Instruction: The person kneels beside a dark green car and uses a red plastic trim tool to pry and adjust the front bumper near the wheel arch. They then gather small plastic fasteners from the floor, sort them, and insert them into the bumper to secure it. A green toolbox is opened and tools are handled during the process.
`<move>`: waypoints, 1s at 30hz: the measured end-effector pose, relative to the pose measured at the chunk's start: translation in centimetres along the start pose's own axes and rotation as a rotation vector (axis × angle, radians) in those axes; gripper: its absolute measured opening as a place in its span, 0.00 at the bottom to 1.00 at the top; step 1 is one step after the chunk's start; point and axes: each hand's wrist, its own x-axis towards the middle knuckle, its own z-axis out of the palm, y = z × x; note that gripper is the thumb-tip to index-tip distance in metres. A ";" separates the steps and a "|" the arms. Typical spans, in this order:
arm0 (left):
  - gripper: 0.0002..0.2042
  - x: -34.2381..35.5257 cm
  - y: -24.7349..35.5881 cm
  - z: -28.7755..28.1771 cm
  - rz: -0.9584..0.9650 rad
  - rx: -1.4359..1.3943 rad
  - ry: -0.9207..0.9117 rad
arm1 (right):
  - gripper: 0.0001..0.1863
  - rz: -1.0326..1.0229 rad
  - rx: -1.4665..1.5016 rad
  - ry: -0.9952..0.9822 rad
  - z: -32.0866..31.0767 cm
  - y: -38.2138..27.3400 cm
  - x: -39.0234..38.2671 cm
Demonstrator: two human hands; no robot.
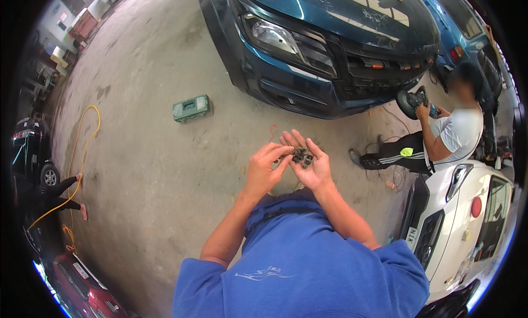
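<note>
— Well, how to pick through these well?
— Keep right hand (314, 167) palm up, wide open but cupped a little, with small dark bits (302, 156) piled in the middle of the palm. Probably the best way to stop a spill.
— And left hand (264, 170)?
— Curled half shut, fingertips (284, 153) pinching down at the near side of the pile. Cannot tell whether holding a bit or only touching. Best to pinch one at a time, slowly, close above the palm.
— Room to move?
— Plenty straight ahead and to the left: bare grey floor (159, 169). Tight elsewhere. Big blue car (330, 54) ahead, nose just past the hands. White car (467, 219) close on the right. Red car (88, 299) low on the left.
— Anybody near?
— Yes, crouching person (454, 134) between the blue and white cars, holding a round tool. Stay well apart from that side.
— Small stuff on the ground?
— Green box (191, 108) lying alone ahead on the left, and yellow hose (82, 153) looping far left. Mind the feet there.
</note>
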 end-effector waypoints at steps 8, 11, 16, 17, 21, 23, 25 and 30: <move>0.11 -0.2 -0.7 0.4 -0.050 -0.012 0.041 | 0.26 -0.015 -0.077 0.079 -0.9 0.0 0.8; 0.11 -0.3 -0.8 0.5 -0.069 -0.039 0.062 | 0.27 0.007 -0.098 0.077 -1.0 -0.1 0.9; 0.11 -0.2 -0.7 0.8 -0.102 -0.096 0.093 | 0.27 0.025 -0.152 0.082 -0.7 -0.5 0.9; 0.11 -0.1 -0.6 0.9 -0.106 -0.085 0.093 | 0.27 0.033 -0.145 0.082 -0.6 -0.6 0.9; 0.10 0.0 -0.4 1.3 -0.139 -0.099 0.093 | 0.27 0.052 -0.122 0.071 -0.3 -1.1 0.9; 0.10 0.0 -0.3 1.5 -0.136 -0.088 0.083 | 0.27 0.067 -0.126 0.063 -0.2 -1.4 0.7; 0.10 0.1 -0.2 1.7 -0.138 -0.077 0.075 | 0.28 0.078 -0.129 0.048 -0.1 -1.7 0.6; 0.10 0.1 0.3 2.4 -0.156 -0.071 0.082 | 0.29 0.088 -0.121 0.035 -0.1 -2.4 0.3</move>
